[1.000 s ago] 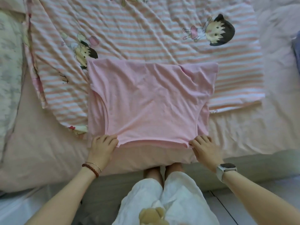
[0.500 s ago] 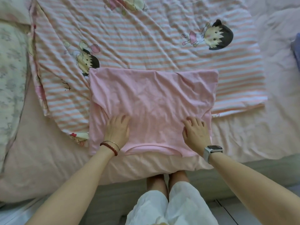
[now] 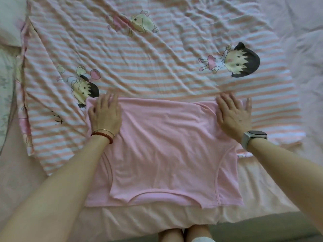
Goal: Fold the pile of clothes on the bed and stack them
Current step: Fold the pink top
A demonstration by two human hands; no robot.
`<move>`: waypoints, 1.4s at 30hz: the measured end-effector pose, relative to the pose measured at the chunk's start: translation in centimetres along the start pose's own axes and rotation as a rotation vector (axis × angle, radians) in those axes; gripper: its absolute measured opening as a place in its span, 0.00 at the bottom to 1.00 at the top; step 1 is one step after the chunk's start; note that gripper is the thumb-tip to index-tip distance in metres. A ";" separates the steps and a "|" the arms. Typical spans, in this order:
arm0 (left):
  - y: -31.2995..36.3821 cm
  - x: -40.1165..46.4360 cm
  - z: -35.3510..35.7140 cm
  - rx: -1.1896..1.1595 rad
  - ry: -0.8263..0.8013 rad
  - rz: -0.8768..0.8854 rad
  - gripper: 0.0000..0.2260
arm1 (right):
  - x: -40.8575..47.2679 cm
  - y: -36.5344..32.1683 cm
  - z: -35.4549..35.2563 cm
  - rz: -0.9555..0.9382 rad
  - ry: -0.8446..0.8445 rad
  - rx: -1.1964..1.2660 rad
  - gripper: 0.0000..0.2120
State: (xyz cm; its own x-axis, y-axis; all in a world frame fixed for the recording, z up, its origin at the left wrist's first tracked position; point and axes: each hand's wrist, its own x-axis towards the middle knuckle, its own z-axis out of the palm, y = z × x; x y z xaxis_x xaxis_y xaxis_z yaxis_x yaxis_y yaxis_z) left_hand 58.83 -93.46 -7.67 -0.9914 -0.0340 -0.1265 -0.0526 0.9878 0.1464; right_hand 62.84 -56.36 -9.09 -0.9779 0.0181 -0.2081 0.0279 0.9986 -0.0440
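A pink top (image 3: pixel 164 152) lies folded flat on the bed, its near hem close to the mattress edge. My left hand (image 3: pixel 104 113) rests palm down on its far left corner, fingers spread and straight. My right hand (image 3: pixel 233 113) lies flat on the far right corner, fingers straight, a watch on the wrist. Both hands press the far fold of the garment. No other clothes of the pile show in this view.
A pink-and-white striped sheet with cartoon figures (image 3: pixel 157 63) spreads beneath and beyond the top. A plain pink sheet (image 3: pixel 307 84) covers the right side. A pillow (image 3: pixel 8 23) sits at the far left. The mattress edge (image 3: pixel 157 222) runs just before my knees.
Both hands slid from the near hem up across the pink top to its far corners. The camera leaned closer over the bed.
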 end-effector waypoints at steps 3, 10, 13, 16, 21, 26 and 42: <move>-1.2 1.8 -1.5 0.034 0.103 -0.075 0.14 | 0.7 1.4 -1.3 0.085 0.081 0.183 0.15; -2.6 3.7 -4.0 0.058 -0.105 -0.183 0.12 | 2.4 1.9 -2.7 0.452 0.032 0.576 0.11; -2.7 3.1 -4.0 0.062 -0.019 -0.324 0.11 | 2.5 2.2 -2.4 0.590 0.094 0.649 0.13; -1.1 3.5 -3.5 -0.001 0.079 -0.342 0.10 | 3.0 2.6 -2.4 0.602 0.091 0.705 0.15; 4.1 0.7 -2.3 -0.028 0.122 -0.160 0.23 | 0.7 2.5 -2.8 0.684 0.166 0.973 0.15; 11.6 -8.6 1.0 0.005 -0.088 0.213 0.29 | -3.7 2.0 -1.5 0.746 -0.022 1.177 0.13; 10.0 -9.2 -2.0 -1.121 -0.338 -0.406 0.10 | -6.2 -6.8 -9.4 0.012 -0.364 1.408 0.27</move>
State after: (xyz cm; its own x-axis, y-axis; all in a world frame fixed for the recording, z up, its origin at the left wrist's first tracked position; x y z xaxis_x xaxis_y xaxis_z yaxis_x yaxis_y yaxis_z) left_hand 67.22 -83.53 -3.04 -0.8075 -0.1014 -0.5811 -0.5871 0.2342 0.7749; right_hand 66.71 -62.80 1.71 -0.8766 -0.2009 -0.4372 0.4208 0.1204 -0.8991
